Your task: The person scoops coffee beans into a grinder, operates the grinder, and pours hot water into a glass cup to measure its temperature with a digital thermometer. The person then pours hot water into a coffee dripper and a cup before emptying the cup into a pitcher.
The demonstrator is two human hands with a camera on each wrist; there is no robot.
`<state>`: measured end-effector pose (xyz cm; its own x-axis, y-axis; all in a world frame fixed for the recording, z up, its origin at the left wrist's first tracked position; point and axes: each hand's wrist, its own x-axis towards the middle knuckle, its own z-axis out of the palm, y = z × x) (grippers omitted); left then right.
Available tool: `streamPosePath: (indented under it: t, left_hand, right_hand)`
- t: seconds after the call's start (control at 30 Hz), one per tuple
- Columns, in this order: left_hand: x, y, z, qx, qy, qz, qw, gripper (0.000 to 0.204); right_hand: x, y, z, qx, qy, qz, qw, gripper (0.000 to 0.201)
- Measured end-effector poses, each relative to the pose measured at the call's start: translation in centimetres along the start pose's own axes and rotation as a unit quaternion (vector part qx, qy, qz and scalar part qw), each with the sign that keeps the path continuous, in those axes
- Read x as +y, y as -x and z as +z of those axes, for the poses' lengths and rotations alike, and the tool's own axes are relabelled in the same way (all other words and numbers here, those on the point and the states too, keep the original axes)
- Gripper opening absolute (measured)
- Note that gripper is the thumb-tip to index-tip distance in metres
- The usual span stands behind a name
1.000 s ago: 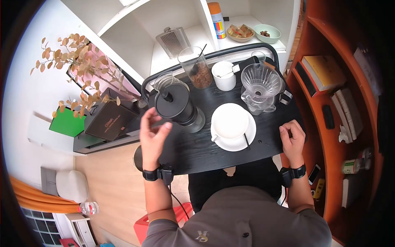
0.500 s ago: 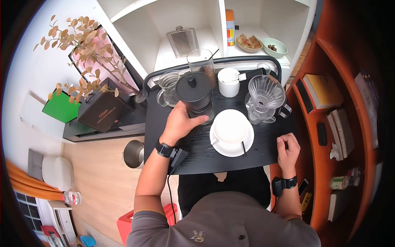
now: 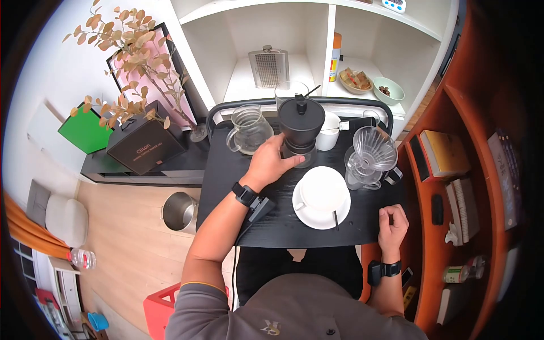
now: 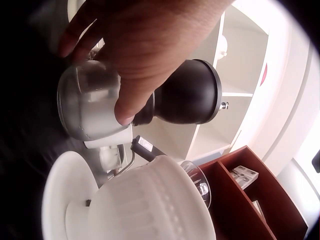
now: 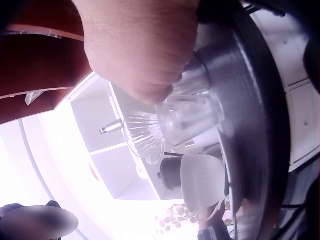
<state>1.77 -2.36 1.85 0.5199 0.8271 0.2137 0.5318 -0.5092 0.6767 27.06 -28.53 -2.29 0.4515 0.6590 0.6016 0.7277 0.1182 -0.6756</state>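
Note:
A manual coffee grinder (image 3: 301,117) with a black lid and body and a clear lower jar (image 4: 92,110) stands on the black table. My left hand (image 3: 267,164) grips it about its middle, with the thumb along the near side in the left wrist view. In front of it a white cup (image 3: 323,187) sits on a white saucer (image 3: 304,216), with a dark handle (image 3: 336,220) at its edge. A glass carafe (image 3: 249,129) stands left of the grinder. At the right edge of the table rests my right hand (image 3: 392,228), fingers loosely curled round nothing.
Behind the grinder stand a clear tumbler (image 3: 289,89) and a small white cup (image 3: 328,139). A clear ridged dripper (image 3: 374,147) is at the right. A black rail (image 3: 226,105) lines the back, before a white shelf (image 3: 241,88). An orange-brown bookcase (image 3: 416,207) flanks the right side.
My left hand, with fingers apart beside the grinder at first, now grips it. The grinder has shifted right relative to the carafe and cup. The head view has moved; my right hand stays put.

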Motion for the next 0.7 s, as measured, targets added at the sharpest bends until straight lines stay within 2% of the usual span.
streamPosePath:
  t: [0.13,0.2,0.23,0.3,0.43,0.5,0.53,0.57,0.63,0.7]
  left_hand:
    - [-0.4,0.9,-0.6,0.054,0.006,0.034,0.998,0.059]
    - [-0.4,1.3,-1.9,0.107,0.049,0.082,0.990,0.048]
    - [-0.1,1.5,-2.6,0.150,0.089,0.103,0.979,0.035]
    - [-0.3,1.7,-4.4,0.206,0.104,0.112,0.966,0.028]
    - [-4.3,1.1,-6.5,0.331,0.161,0.068,0.927,0.021]
    - [-6.3,1.1,-7.0,0.358,0.117,0.018,0.926,0.025]
    - [-7.1,1.2,-7.1,0.357,0.051,0.009,0.933,0.028]
    - [-8.0,1.2,-7.0,0.355,0.053,0.008,0.933,0.028]
    - [-8.9,1.1,-6.9,0.264,0.127,-0.076,0.953,0.032]
    - [-8.8,1.3,-6.9,0.236,0.142,-0.090,0.957,0.031]
  right_hand:
    - [-0.2,-0.1,0.0,-0.009,0.005,-0.005,1.000,0.009]
    - [-0.1,-0.1,0.1,-0.013,0.001,0.001,1.000,0.009]
    - [-0.1,-0.1,0.1,-0.014,0.002,0.001,1.000,0.009]
    - [0.0,-0.1,0.2,-0.014,0.006,-0.009,1.000,0.010]
    - [0.0,-0.1,0.2,-0.019,0.005,0.003,1.000,0.010]
    - [0.1,-0.1,0.3,-0.024,0.007,0.001,1.000,0.011]
    - [0.0,-0.2,0.3,-0.024,0.009,0.002,1.000,0.011]
    - [-0.2,-0.2,0.3,-0.025,0.011,0.005,1.000,0.011]
    - [-0.4,-0.2,0.3,-0.028,0.014,0.008,0.999,0.011]
    - [-0.3,-0.3,0.4,-0.025,0.015,0.000,1.000,0.011]
